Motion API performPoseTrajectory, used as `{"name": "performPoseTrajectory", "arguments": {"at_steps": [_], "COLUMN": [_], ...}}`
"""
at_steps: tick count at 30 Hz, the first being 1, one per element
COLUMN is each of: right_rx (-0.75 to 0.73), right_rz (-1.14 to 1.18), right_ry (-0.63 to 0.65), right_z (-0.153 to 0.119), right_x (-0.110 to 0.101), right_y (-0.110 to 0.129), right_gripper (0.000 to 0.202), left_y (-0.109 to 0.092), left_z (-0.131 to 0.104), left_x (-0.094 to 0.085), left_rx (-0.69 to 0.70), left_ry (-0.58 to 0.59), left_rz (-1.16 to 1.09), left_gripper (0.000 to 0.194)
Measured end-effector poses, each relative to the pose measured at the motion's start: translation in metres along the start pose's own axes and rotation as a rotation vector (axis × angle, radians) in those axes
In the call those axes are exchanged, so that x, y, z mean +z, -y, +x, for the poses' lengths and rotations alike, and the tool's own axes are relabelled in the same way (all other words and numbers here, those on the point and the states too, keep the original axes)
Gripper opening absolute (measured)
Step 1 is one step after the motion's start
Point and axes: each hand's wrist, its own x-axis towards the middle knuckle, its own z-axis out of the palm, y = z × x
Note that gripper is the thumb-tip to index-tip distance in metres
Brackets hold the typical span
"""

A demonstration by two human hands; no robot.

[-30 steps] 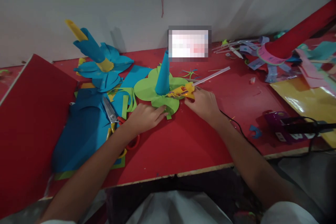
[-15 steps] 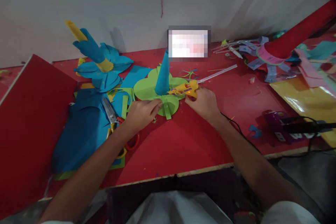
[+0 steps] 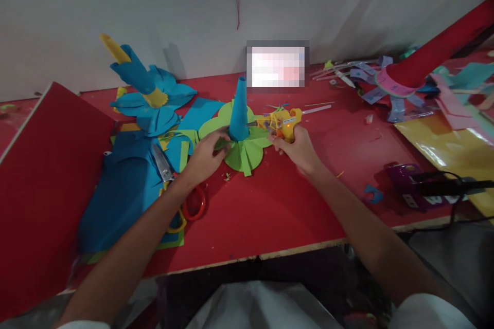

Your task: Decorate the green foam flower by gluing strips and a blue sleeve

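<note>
The right hand reaches forward over the red table with its fingers curled tight around the grip of a yellow glue gun, whose nozzle points left at the base of the upright blue paper cone. The left hand stretches in from the left, palm down, fingertips pinching the edge of the green paper flower on which the cone stands. Scissors lie just beside the left wrist.
</note>
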Motion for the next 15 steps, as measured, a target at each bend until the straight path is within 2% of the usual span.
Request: {"name": "performPoseTrajectory", "arguments": {"at_steps": [3, 5, 9, 12, 15], "right_rx": [0.005, -0.011, -0.079, -0.139, -0.164], "right_rz": [0.031, 0.007, -0.281, -0.548, -0.691], "right_ry": [-0.026, -0.051, -0.156, -0.167, -0.154], "right_z": [0.001, 0.003, 0.005, 0.006, 0.007], "right_x": [0.0, -0.001, -0.008, -0.013, -0.015], "right_y": [-0.002, -0.003, -0.004, -0.003, -0.005], "right_gripper": [0.034, 0.033, 0.032, 0.031, 0.027], "left_y": [0.0, 0.002, 0.0, -0.017, -0.044], "left_z": [-0.001, 0.0, 0.008, 0.025, 0.047], "left_x": [-0.001, -0.002, -0.012, -0.028, -0.045], "left_rx": [-0.007, -0.003, -0.009, 0.037, 0.136], "left_ry": [-0.019, -0.075, -0.205, -0.241, -0.192], "left_rz": [-0.023, -0.039, -0.078, -0.119, -0.099], "left_gripper": [0.014, 0.016, 0.029, 0.034, 0.035]}}
